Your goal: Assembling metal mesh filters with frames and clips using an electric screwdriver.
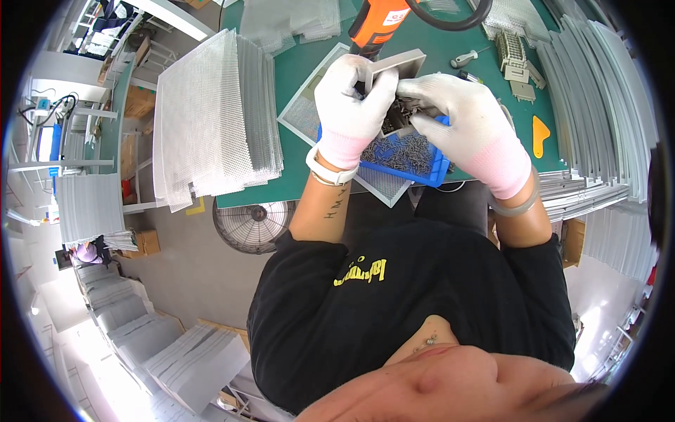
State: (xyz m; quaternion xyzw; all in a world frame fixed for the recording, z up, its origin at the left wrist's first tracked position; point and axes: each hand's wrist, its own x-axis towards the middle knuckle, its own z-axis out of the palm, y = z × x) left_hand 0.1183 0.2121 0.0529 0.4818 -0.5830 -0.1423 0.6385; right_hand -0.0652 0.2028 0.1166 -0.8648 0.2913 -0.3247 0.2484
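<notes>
My left hand, in a white glove with a pink cuff, grips a light grey rectangular metal piece between thumb and fingers. Opposite it, my right hand, gloved the same way, has its fingers curled, their tips close to my left thumb. Whatever its fingertips hold is hidden or too small to name. Beneath both hands is a blue bin with many small screws in it. Darker metal parts show between the hands. An orange power tool stands just beyond my left hand.
A stack of mesh panels stands left on the green table; long grey panels line the right. A screwdriver, beige slotted parts and a yellow scraper lie at right. A floor fan is below left.
</notes>
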